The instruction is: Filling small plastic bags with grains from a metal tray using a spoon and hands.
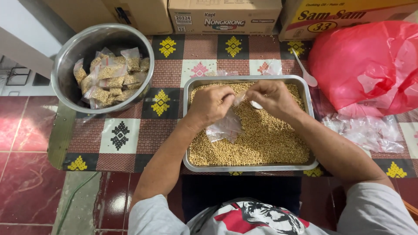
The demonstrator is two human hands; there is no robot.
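Sitting far left of the left hand, a steel bowl (65,65) is holding many sealed small packets (111,76) of beans, well apart from the work.

Left hand (209,105) is pinching the mouth of a small clear bag (224,128), fingers closed on the plastic; bag is hanging just below the hand, over the beans (261,139). Right hand (274,99) is closing on the other side of the bag mouth and seemingly gripping a white spoon (256,105); grip details are partly hidden.

Risks, as a judgement: bag mouth is looking narrow and limp, so beans could be missing it, though they would be falling back into the metal tray (250,167). Bag slipping from the 2 pinches would be dumping its fill.

Tray's near edge is sitting close to the table (130,143) edge below the hands, so a push toward the body could be tipping it. Open cloth is lying left of the left hand, toward the bowl.

Right of the right hand, room is getting tight: another white spoon (305,72), a red plastic bag (370,65), and a heap of empty clear bags (370,130) are crowding the tray side. Cardboard boxes (224,17) are blocking beyond the hands.
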